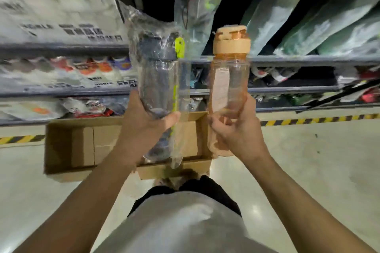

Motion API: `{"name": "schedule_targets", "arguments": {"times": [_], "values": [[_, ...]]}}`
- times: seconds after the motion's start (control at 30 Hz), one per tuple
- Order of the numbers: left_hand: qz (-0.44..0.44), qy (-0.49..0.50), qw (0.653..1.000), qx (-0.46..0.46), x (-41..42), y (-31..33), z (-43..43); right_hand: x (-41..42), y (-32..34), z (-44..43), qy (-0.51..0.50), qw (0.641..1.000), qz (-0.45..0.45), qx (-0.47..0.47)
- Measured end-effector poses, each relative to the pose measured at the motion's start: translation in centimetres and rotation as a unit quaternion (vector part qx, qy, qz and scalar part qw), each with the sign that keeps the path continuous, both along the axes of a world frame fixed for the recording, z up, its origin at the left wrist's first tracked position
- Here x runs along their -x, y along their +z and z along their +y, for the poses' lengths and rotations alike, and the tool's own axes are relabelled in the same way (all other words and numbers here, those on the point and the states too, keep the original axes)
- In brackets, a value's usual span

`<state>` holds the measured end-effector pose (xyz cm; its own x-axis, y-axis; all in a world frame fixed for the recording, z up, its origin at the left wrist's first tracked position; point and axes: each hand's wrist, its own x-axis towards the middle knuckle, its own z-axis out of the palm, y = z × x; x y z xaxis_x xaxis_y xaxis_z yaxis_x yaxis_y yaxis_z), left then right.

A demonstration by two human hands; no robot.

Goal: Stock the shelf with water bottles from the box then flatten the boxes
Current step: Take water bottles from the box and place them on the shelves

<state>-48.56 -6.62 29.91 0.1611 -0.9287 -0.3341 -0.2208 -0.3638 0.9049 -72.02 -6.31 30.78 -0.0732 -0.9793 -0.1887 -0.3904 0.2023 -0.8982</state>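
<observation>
Two bottles are up, one per hand, both over the box. Dark metal multi-tier shelf rack [308,60], packed w/ plastic-wrapped goods, stands just behind the open brown cardboard box [67,146], which sits on pale floor. Yellow-black striped floor tape [308,120] runs out L & R of the box's far edge. Clear plastic bottle [162,80] w/ dark lid & lime-green strap, inside a crinkly transparent bag, is upright above the box's right half. Orange see-through plastic bottle [228,80] w/ orange flip lid, unwrapped, is upright above the box's right edge. Left hand [144,125] wraps fingers & thumb round the bagged bottle's lower part; right hand [236,129] grips the orange bottle low down
</observation>
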Motion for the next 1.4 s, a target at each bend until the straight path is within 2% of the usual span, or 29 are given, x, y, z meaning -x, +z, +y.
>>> {"name": "schedule_targets", "arguments": {"times": [0.07, 0.3, 0.57, 0.73, 0.93, 1.2, 1.4], "values": [[-0.019, -0.010, 0.998, 0.053, -0.3, 4.2, 0.5, 0.1, 3.9, 0.5, -0.005, 0.999, 0.011, 0.038], [0.000, -0.015, 0.979, 0.204, 0.3, 15.4, -0.3, 0.9, 13.3, 0.2, -0.032, 0.983, 0.017, 0.178], [-0.016, -0.021, 0.949, 0.315, 5.0, 21.0, -3.5, 5.5, 18.2, -1.9, -0.038, 0.970, -0.008, 0.241], [-0.007, -0.030, 0.942, 0.334, 11.1, 22.4, -6.3, 11.4, 18.4, -4.0, -0.057, 0.963, -0.030, 0.263], [0.009, -0.035, 0.940, 0.340, 22.2, 22.2, -9.8, 21.7, 18.1, -7.9, -0.068, 0.956, -0.049, 0.282], [-0.012, -0.031, 0.946, 0.323, 36.6, 22.5, -14.1, 35.0, 18.0, -13.9, -0.095, 0.950, -0.074, 0.287], [-0.022, -0.039, 0.958, 0.282, 43.4, 21.3, -17.5, 40.3, 17.7, -18.0, -0.084, 0.950, -0.083, 0.288]]}}
